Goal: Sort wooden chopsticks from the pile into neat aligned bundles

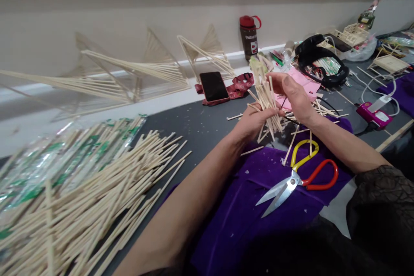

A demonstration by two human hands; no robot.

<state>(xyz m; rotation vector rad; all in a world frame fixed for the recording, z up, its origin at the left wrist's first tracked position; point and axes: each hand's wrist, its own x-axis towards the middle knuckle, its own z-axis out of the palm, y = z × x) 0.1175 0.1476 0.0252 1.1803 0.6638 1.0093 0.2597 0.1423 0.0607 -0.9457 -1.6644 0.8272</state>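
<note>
Short sticks [267,100] lean in an uneven bunch, the left hand [250,124] clamped around their lower part and the right hand [296,97] curved beside their tops, its grip unclear, and may spill toward the nearer scissors [293,181] if the left slackens.

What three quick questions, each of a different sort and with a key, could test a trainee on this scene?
1. Multiple choice: what lies on the purple cloth?
A) a phone
B) open scissors
C) a red-lidded bottle

2. True or false: the left hand holds a bundle of short wooden sticks.

3. Fill in the blank: one handle loop of the scissors is yellow and the other is ____.

Key: 1 B; 2 true; 3 red.
</note>
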